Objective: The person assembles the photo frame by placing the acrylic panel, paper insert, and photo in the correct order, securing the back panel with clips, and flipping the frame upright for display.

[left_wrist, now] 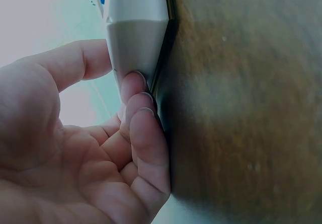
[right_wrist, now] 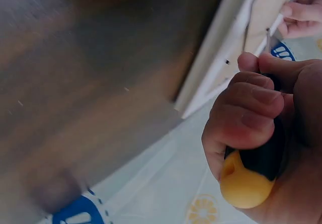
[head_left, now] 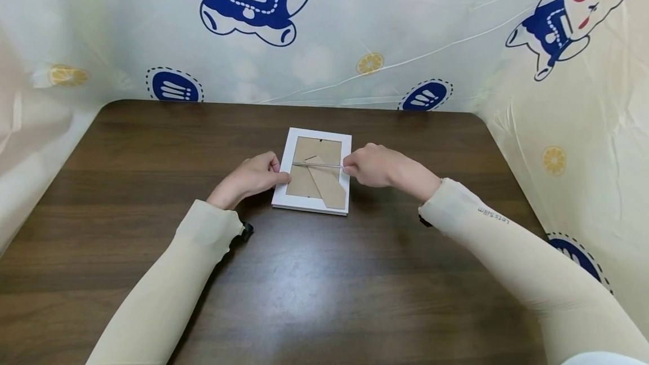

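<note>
A white picture frame (head_left: 289, 148) lies face down on the table, its brown backing board (head_left: 300, 183) and fold-out stand (head_left: 328, 187) showing. My left hand (head_left: 252, 175) holds the frame's left edge, thumb on top of the rim. In the left wrist view its fingertips (left_wrist: 146, 100) press against the frame's side. My right hand (head_left: 377, 165) grips a screwdriver by its black and yellow handle (right_wrist: 246, 183). The thin metal shaft (head_left: 324, 165) reaches leftward across the stand, its tip at the left side of the backing board.
The dark wood table (head_left: 284, 297) extends on all sides of the frame. Behind it and at the sides hangs a pale curtain (head_left: 334, 27) printed with cartoon figures and orange slices. A small dark tab (head_left: 321, 140) shows at the backing board's top edge.
</note>
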Motion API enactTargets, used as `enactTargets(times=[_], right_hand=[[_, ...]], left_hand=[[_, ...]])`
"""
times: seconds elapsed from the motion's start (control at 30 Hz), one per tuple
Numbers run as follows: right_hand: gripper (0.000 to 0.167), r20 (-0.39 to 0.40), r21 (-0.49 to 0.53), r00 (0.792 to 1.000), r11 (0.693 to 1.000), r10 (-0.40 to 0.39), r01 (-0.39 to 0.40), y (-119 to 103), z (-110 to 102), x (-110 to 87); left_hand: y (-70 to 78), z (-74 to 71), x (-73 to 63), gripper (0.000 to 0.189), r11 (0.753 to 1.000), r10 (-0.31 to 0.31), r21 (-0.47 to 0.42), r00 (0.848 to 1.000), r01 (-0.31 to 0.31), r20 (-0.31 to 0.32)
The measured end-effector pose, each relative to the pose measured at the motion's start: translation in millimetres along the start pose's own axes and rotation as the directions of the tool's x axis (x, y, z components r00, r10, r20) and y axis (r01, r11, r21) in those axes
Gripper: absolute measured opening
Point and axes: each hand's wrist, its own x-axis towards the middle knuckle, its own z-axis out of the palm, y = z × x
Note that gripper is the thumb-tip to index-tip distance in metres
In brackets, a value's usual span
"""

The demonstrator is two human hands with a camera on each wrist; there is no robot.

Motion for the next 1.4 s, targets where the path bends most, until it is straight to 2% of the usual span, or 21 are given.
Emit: enactTargets(times=[0.33, 0.57, 0.8, 1.07, 1.3, 1.4], right_hand=[[0.029, -0.004, 0.082, 1.000, 0.997, -0.007, 0.007, 12, 26, 5.7], [0.030, 0.059, 0.081, 0.998, 0.996, 0.035, -0.040, 15, 26, 10.7], [0.029, 0.090, 0.082, 0.995, 0.995, 0.047, -0.055, 15, 25, 11.3], [0.031, 0.061, 0.070, 0.998, 0.997, 0.029, -0.034, 11, 27, 8.8], [0.034, -0.023, -0.014, 0.999, 0.999, 0.032, -0.032, 16, 23, 0.2], [0.039, -0.049, 0.008, 0.998, 0.999, 0.039, -0.039, 19, 16, -9.6]], left_hand=[[0.8, -0.7, -1.2, 0.032, 1.000, -0.015, -0.017, 1.000, 0.015, 0.009], [0.6, -1.1, -1.2, 0.032, 1.000, -0.007, -0.023, 1.000, 0.008, 0.005], [1.0, -1.0, 0.5, 0.032, 1.000, -0.011, -0.016, 1.000, 0.011, 0.009], [-0.2, -2.4, -0.6, 0.032, 1.000, -0.017, -0.004, 1.000, 0.017, 0.006], [-1.6, -1.1, 0.2, 0.031, 1.000, 0.008, 0.011, 1.000, -0.008, -0.010], [-0.7, -1.5, 0.3, 0.031, 1.000, 0.008, 0.008, 1.000, -0.008, -0.012]])
